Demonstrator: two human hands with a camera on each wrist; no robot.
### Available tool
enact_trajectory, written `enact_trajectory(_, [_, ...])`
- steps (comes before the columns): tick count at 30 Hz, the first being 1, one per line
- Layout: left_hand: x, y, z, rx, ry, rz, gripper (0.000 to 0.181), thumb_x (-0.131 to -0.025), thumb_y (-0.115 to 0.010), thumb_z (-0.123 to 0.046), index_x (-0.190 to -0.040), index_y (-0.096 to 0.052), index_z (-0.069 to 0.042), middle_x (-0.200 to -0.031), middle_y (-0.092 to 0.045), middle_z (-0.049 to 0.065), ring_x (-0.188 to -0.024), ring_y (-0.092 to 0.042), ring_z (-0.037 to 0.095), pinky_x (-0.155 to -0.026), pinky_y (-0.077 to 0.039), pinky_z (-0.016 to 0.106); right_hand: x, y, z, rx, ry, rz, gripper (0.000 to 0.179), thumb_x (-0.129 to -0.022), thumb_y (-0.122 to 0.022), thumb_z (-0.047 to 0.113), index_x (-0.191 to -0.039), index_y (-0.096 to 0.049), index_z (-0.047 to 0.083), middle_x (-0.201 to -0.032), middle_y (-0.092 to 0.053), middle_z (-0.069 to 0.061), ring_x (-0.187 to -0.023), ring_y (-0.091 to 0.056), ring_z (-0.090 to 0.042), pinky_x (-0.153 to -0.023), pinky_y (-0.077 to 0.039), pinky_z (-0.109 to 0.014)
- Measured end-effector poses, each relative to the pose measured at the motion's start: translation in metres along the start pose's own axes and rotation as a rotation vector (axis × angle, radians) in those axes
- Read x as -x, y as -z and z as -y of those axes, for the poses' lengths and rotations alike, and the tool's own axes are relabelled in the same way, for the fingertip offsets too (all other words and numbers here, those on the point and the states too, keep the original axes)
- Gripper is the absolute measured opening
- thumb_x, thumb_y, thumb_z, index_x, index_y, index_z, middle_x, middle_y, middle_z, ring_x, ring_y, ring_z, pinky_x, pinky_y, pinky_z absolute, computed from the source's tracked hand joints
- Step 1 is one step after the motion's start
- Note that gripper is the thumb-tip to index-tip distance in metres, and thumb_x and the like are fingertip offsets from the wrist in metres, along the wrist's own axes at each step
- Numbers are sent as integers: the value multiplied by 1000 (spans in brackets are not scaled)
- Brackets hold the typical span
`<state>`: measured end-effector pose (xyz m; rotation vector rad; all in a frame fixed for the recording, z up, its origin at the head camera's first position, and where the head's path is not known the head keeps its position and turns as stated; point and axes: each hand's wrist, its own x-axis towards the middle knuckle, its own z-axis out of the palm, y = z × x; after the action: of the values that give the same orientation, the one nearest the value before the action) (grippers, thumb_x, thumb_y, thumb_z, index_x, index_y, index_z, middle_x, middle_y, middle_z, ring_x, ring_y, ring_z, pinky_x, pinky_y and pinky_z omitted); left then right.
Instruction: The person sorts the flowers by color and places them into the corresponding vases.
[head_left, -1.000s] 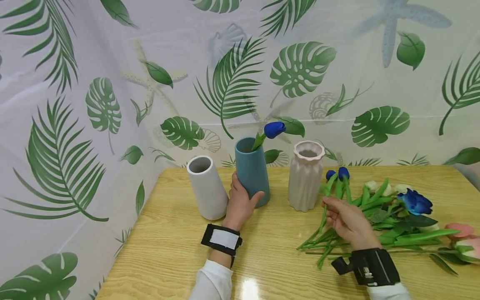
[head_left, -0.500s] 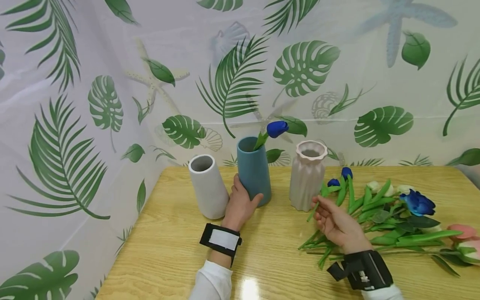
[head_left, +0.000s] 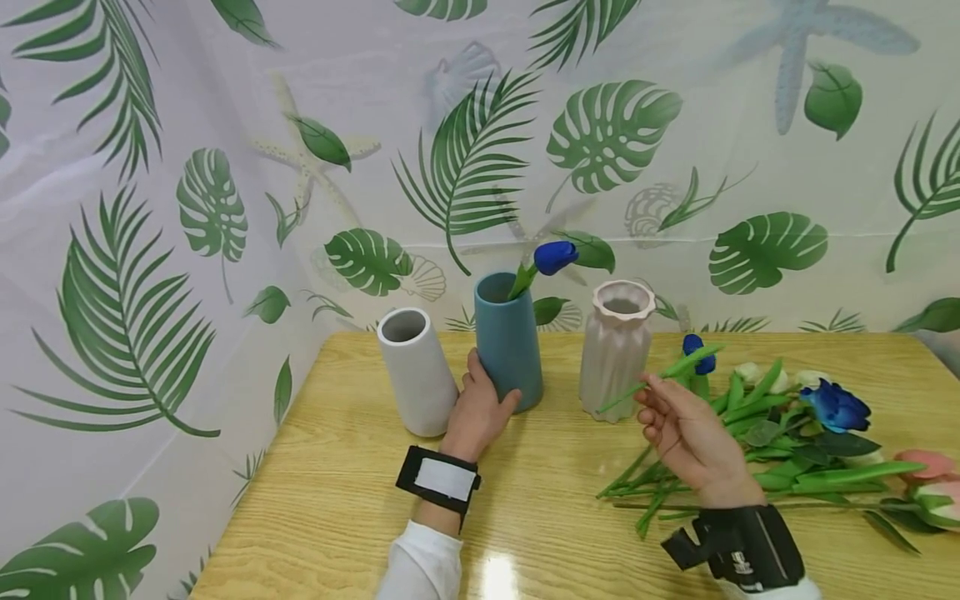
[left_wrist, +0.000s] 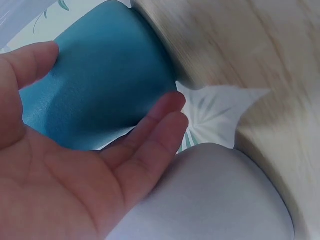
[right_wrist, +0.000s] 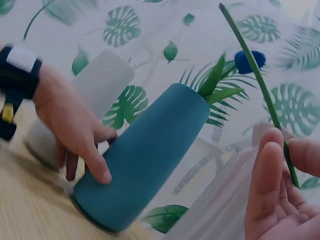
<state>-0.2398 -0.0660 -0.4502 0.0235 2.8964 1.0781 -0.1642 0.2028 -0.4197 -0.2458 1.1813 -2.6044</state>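
My left hand [head_left: 480, 408] holds the lower part of a teal vase [head_left: 506, 342], thumb on one side and fingers on the other. In the left wrist view, the fingers [left_wrist: 155, 145] lie between the teal vase [left_wrist: 110, 65] and a white vase [left_wrist: 215, 195]. One blue tulip [head_left: 555, 258] leans out of the teal vase's mouth. With thumb and fingertips, my right hand [head_left: 693, 446] pinches the green stem [right_wrist: 257, 75] of another blue tulip [head_left: 705, 362]. Its stem end points left, overlapping the pale pink fluted vase [head_left: 611, 358] in the head view.
Several flowers lie at the right of the wooden table [head_left: 330, 500]: white tulips [head_left: 746, 373], a blue rose [head_left: 836, 406] and pink blooms [head_left: 926, 467]. The white vase [head_left: 420, 375] stands left of the teal one. A leaf-patterned cloth [head_left: 480, 150] hangs behind.
My right hand has lifted a blue tulip off the pile, and its stem has swung from pointing down to pointing left. The left hand has stayed on the teal vase.
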Motion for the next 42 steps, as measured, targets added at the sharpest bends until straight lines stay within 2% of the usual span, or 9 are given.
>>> enact_trajectory(6, [1, -1, 1, 0, -5, -2, 93, -96, -64, -37, -157, -2, -1, -148, -37, 31, -125, -53, 44, -100, -47, 54, 6, -20, 0, 234, 136, -226, 9, -103, -55, 19, -106, -59, 11, -90, -69, 2, -69, -65, -9, -60, -53, -21])
enact_trajectory(16, [1, -1, 2, 10, 7, 4, 92, -97, -63, -36, -157, -2, -2, -149, -36, 31, -126, -52, 45, -101, -45, 55, 12, -38, 1, 611, 278, -437, 20, -98, -64, 24, -110, -61, 9, -88, -71, 7, -69, -67, -9, -60, -56, -25])
enact_trajectory(22, [1, -1, 2, 38, -10, 3, 92, -97, -63, -33, -157, -2, -1, -149, -34, 33, -132, -46, 45, -105, -42, 55, 14, -46, -1, 705, 380, -441, 25, -99, -63, 19, -119, -61, 5, -98, -72, 7, -73, -67, -11, -62, -56, -24])
enact_trajectory(27, [0, -1, 3, 77, -31, 4, 91, -97, -63, -31, -156, -1, 0, -152, -28, 33, -139, -37, 44, -110, -36, 53, 13, -49, -8, 813, 527, -441, 23, -98, -63, 9, -117, -63, -3, -95, -73, 4, -69, -67, -12, -61, -55, -23])
enact_trajectory(29, [-1, -2, 3, 99, -37, 5, 92, -97, -63, -30, -156, 0, 0, -154, -24, 33, -141, -34, 43, -112, -34, 53, 12, -46, -12, 845, 601, -417, 24, -97, -63, 5, -116, -63, -9, -95, -73, -2, -67, -67, -13, -60, -55, -23])
enact_trajectory(33, [-4, -3, 2, 152, -58, -15, 96, -95, -66, -27, -157, 3, -3, -158, -17, 28, -144, -29, 41, -114, -31, 53, 2, -16, -29, 886, 769, -311, 25, -96, -61, -4, -120, -61, -12, -100, -71, -12, -70, -66, -10, -65, -53, -20])
enact_trajectory(35, [-5, -2, 2, 181, -74, -30, 99, -94, -68, -27, -157, 5, -5, -160, -14, 26, -145, -26, 40, -114, -30, 53, 0, -16, -31, 923, 845, -287, 25, -94, -62, -6, -118, -63, -11, -98, -68, -16, -69, -66, -10, -65, -52, -19])
enact_trajectory(38, [-6, -2, 1, 215, -100, -47, 103, -93, -70, -29, -158, 7, -7, -161, -12, 24, -146, -24, 39, -114, -30, 53, 6, -37, -27, 981, 934, -293, 22, -91, -63, -9, -113, -66, -11, -93, -69, -11, -66, -65, -7, -63, -52, -16])
enact_trajectory(42, [-7, -3, 0, 234, -115, -47, 103, -94, -69, -31, -158, 8, -8, -162, -11, 22, -147, -23, 38, -115, -29, 52, 11, -63, -21, 983, 1095, -238, 19, -90, -61, -15, -108, -66, -16, -101, -72, -3, -67, -64, -2, -64, -51, -13])
